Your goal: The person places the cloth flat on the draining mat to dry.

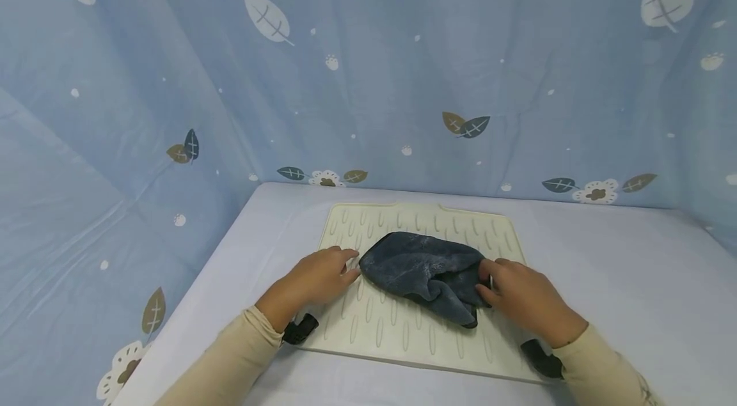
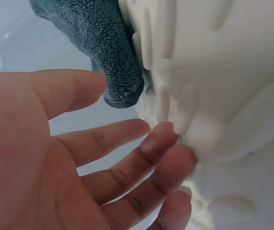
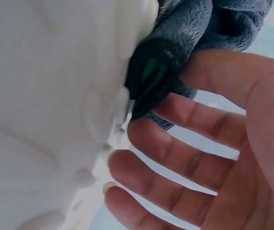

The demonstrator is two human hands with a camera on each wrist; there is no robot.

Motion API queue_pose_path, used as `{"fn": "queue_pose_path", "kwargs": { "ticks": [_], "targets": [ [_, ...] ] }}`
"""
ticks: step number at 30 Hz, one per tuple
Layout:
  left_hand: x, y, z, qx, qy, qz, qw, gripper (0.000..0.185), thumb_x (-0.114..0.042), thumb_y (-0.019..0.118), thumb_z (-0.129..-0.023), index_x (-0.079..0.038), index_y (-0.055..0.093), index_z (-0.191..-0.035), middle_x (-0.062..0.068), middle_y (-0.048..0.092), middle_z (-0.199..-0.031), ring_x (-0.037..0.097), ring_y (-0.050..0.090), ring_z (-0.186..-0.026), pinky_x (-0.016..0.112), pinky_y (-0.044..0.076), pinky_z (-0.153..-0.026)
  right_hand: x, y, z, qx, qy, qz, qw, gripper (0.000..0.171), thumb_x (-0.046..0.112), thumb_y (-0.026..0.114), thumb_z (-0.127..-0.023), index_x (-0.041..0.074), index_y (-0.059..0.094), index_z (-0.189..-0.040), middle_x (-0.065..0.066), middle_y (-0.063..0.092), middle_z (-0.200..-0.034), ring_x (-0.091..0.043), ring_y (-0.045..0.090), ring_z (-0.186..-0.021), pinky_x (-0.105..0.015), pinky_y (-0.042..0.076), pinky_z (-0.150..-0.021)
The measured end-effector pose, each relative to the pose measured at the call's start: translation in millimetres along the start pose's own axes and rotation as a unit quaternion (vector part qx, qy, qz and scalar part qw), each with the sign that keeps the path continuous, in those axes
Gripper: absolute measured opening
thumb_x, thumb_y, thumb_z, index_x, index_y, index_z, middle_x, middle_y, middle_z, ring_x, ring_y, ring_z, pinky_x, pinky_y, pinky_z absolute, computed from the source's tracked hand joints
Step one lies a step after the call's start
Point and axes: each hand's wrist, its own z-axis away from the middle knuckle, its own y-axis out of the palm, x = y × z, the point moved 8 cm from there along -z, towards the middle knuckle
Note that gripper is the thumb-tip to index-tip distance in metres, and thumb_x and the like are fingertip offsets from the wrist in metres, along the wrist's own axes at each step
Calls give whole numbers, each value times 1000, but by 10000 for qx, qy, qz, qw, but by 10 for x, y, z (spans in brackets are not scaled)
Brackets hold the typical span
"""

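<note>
A crumpled dark grey cloth (image 1: 428,275) is lying on the cream ribbed mat (image 1: 403,329), between 2 hands. The left hand (image 1: 322,278) is resting flat on the mat with fingers spread loosely, fingertips just beside the cloth's edge. The right hand (image 1: 521,297) is touching the cloth's right side, fingers relaxed and holding nothing.

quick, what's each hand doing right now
Left hand: open, fingers straight on the mat, beside the dark cloth.
Right hand: open, fingers touching the cloth's edge.
</note>
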Motion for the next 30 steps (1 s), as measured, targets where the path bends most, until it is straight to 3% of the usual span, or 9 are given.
{"fn": "queue_pose_path", "kwargs": {
  "ticks": [6,12,16,21,26,30],
  "targets": [
    [-23,13,4,-8,146,45,9999,40,-30,60,-101,-12,60,-137,-1,59,-94,11,54,-80,36,47,-72,109,-146,10,-349,-28,49,9994,13,21,76,-89,18,64,-85,9,52,-71,-6,44,-62,-27,38,-55],
    [-21,37,-3,-29,209,100,9997,38,-29,60,-101,-13,61,-135,-1,60,-97,11,55,-80,36,47,-73,364,-223,64,-330,-712,-306,9964,15,27,71,-93,25,61,-82,16,45,-68,2,37,-58,-21,34,-53],
    [-23,31,-2,-133,273,115,9995,34,-28,61,-101,-13,63,-131,-2,60,-96,11,53,-77,35,45,-70,496,-213,101,-87,-1207,-641,9906,22,39,66,-96,28,57,-79,17,43,-67,5,36,-56,-20,33,-52],
    [-30,16,-16,-298,366,154,9988,28,-29,62,-100,-15,65,-124,-4,60,-93,10,52,-74,33,45,-69,504,-114,115,516,-1166,-787,9887,30,52,71,-88,29,55,-79,15,44,-66,3,36,-56,-21,32,-52],
    [-53,5,-15,-325,471,335,9978,24,-30,64,-98,-17,66,-119,-6,60,-93,10,52,-73,32,44,-69,480,-25,133,936,-1165,-795,9856,31,39,84,-79,28,56,-82,14,48,-70,1,39,-59,-22,34,-55],
    [-75,3,-13,-332,616,478,9964,23,-27,65,-98,-17,65,-118,-6,61,-94,10,53,-72,32,44,-67,464,44,138,1257,-1141,-855,9818,30,25,85,-78,26,58,-89,14,49,-71,0,40,-59,-23,35,-55]
  ]
}}
